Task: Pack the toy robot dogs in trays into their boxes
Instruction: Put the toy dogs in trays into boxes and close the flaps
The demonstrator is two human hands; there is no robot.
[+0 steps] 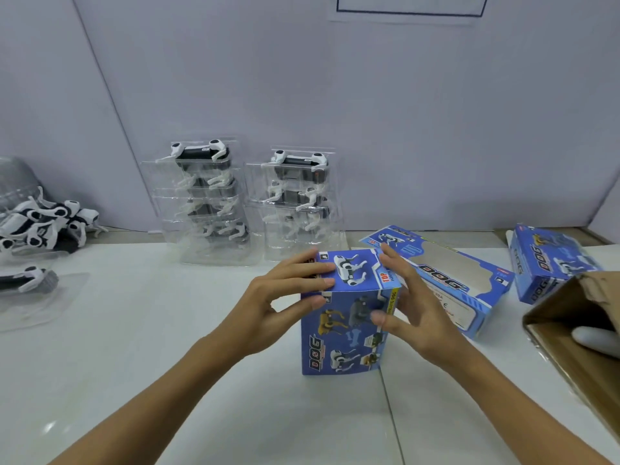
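A blue toy dog box (345, 327) stands on end on the white table in front of me. My left hand (281, 303) grips its upper left corner, fingers lying across the closed top flap. My right hand (406, 307) holds the upper right side, thumb on the front face. Two stacks of clear trays holding black-and-white robot dogs stand by the back wall, the left stack (204, 199) and the right stack (298, 199).
A flat windowed blue box (446, 280) lies right of the held box, and another blue box (550, 263) stands farther right. An open brown carton (577, 330) sits at the right edge with a white-gloved hand (593, 335) inside. Loose robot dogs (43, 226) and trays lie far left.
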